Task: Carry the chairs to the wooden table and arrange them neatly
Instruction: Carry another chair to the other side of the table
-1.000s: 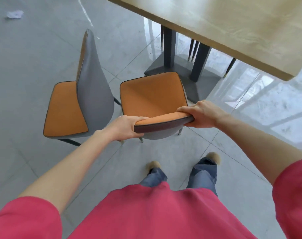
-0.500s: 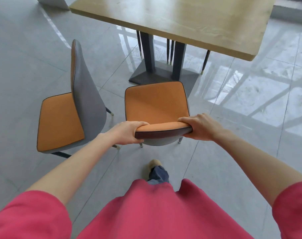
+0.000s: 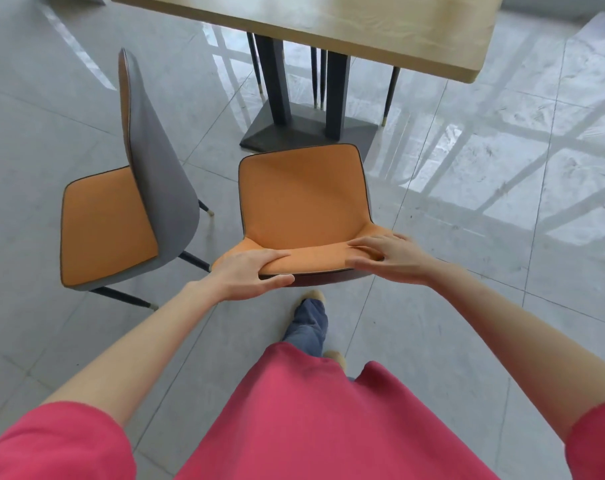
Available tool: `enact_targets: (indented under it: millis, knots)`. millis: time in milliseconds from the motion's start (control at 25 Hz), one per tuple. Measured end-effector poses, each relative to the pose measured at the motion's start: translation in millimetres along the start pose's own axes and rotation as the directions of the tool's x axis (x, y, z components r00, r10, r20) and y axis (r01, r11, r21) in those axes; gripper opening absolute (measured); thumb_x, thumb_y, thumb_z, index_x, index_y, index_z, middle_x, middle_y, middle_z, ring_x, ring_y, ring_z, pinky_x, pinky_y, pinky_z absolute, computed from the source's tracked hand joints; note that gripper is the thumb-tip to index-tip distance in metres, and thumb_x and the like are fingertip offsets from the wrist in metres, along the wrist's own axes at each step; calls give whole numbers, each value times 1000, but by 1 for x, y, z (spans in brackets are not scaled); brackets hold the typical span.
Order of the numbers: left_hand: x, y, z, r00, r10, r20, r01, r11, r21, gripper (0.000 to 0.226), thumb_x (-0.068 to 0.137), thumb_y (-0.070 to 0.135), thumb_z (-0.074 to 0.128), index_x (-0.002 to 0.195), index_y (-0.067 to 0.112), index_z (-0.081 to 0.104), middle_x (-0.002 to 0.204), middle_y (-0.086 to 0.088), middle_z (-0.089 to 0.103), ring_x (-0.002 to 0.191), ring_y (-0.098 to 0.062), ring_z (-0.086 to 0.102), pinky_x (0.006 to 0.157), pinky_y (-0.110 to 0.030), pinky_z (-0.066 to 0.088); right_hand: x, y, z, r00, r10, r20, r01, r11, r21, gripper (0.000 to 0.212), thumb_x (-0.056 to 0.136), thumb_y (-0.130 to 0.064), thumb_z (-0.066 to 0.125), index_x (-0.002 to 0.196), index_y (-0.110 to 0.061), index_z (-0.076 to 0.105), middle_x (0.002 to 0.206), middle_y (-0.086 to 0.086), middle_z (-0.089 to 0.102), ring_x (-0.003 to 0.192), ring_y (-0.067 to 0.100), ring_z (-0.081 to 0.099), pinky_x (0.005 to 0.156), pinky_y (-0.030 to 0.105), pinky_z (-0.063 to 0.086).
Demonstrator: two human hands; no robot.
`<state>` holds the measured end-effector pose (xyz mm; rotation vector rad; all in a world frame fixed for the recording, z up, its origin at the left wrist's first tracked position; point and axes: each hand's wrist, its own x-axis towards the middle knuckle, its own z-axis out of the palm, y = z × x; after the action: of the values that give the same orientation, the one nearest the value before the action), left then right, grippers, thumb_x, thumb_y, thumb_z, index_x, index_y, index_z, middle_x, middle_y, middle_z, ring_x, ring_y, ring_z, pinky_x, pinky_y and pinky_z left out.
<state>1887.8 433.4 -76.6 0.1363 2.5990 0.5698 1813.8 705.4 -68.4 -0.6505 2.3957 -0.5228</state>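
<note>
The orange chair [image 3: 303, 199] is held by its backrest top: the left hand [image 3: 247, 273] is curled over it, while the right hand [image 3: 389, 256] rests on it with fingers spread. Beyond the hands stands the worktop [image 3: 363, 26]; left of them, a second chair [image 3: 121, 216].

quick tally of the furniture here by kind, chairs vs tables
orange chairs with seats in view: 2, the side chair and the held chair
wooden tables: 1, wooden table
total: 3
Thin legs behind the table base may belong to more chairs; cannot tell.
</note>
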Motion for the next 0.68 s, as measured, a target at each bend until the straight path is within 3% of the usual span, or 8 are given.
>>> enact_targets:
  millis: [80,160,280,440,680]
  knots:
    - [-2,2,4,997,-64,45,69,990,-125,51,90,57,36,134,34,43,139,10,49,127,-12,42,94,-24,29,-1,-1,10,994,61,-89,-54,996,73,44,96,-50,28,119,-27,58,126,0,60,123,19,45,109,38,18]
    - [-3,6,8,994,-101,42,107,978,-180,47,94,52,32,133,30,47,139,8,50,126,-12,43,92,-20,27,-3,-4,20,975,137,-172,-137,991,12,40,97,-41,29,116,-26,61,123,1,62,123,23,44,109,38,20]
    - [-5,10,16,979,-186,-85,170,971,-165,41,97,44,31,127,29,54,130,4,58,118,-17,50,83,-23,31,-2,-7,28,947,243,-210,-254,967,-25,40,94,-38,31,115,-28,62,129,2,57,124,25,41,109,40,18]
    - [3,9,13,917,-345,-202,306,931,-198,34,94,43,37,115,29,61,117,-1,65,109,-23,55,75,-29,37,13,-17,24,888,380,-257,-403,915,-38,40,90,-34,29,98,-19,66,125,11,57,119,31,45,108,45,24]
    - [31,-3,-17,775,-595,-215,549,801,-238,34,89,29,37,110,26,63,117,-9,64,110,-32,52,92,-36,37,41,-27,-6,825,525,-208,-517,851,95,43,88,-35,31,113,-19,62,128,15,49,126,35,33,101,46,31]
